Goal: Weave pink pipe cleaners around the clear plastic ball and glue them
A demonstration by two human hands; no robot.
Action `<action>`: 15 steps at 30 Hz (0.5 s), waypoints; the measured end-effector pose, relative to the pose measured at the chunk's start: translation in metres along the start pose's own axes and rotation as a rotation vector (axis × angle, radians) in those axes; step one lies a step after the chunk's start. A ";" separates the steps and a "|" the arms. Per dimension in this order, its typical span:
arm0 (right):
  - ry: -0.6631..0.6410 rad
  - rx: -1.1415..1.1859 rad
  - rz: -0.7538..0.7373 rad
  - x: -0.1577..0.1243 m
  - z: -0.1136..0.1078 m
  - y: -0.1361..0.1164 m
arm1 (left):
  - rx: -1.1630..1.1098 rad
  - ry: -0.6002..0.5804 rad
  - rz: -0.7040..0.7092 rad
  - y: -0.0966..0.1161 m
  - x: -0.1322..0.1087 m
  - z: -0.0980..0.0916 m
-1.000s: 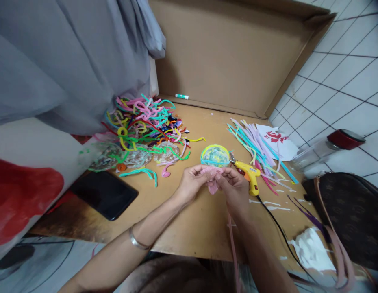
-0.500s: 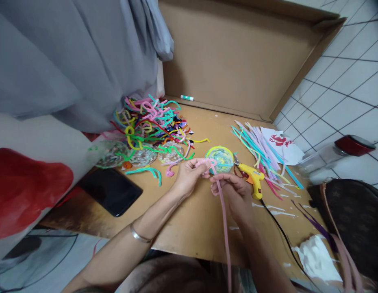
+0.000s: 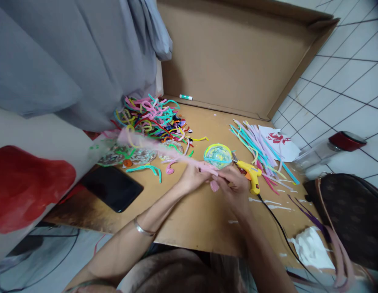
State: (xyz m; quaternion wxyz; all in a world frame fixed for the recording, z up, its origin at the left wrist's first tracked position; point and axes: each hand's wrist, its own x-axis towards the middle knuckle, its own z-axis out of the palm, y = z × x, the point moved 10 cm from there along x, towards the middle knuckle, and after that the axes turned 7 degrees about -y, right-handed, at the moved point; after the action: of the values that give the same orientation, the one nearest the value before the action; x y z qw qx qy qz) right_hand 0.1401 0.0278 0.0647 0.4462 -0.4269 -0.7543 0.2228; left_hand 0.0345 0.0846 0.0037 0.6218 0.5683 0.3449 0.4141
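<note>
A pink fuzzy stem (image 3: 177, 155), blurred by motion, stretches from my hands up to the left, over the coloured pile. My left hand (image 3: 193, 178) is closed on its pink coils at the centre of the view. Fingers of my right hand (image 3: 233, 181) pinch the pink stem just to the right, the two hands nearly touching. A small pink loop (image 3: 214, 186) hangs beneath them. Right behind the hands lies a round disc (image 3: 218, 154) with a yellow rim and a light blue stem across it. The yellow glue gun (image 3: 253, 177) rests beside my right hand.
Tangled coloured stems (image 3: 155, 118) and round discs lie at the left, near a black phone (image 3: 117, 189). Straight stems (image 3: 259, 142), a clear bottle (image 3: 323, 150), a brown bag (image 3: 356, 219) and crumpled tissue (image 3: 311, 249) are at the right. Upright cardboard (image 3: 237, 57) stands behind.
The long pink stem has swung from hanging down toward me to reaching up and left. My right hand has come in closer to my left hand.
</note>
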 end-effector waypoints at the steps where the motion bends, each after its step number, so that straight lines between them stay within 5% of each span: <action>1: 0.023 0.007 0.012 0.001 -0.003 0.002 | 0.008 -0.053 -0.006 0.000 -0.001 0.006; 6: 0.176 0.212 0.151 0.002 -0.020 0.024 | 0.012 -0.289 -0.052 0.003 -0.010 0.033; 15: 0.277 0.586 0.317 -0.003 -0.015 0.040 | -0.065 -0.345 -0.093 0.002 -0.012 0.040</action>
State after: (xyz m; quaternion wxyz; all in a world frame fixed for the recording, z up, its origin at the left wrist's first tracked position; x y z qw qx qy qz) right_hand 0.1716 0.0461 0.0425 0.6077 -0.4185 -0.5152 0.4359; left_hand 0.0653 0.0565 0.0098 0.7083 0.5938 0.2454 0.2923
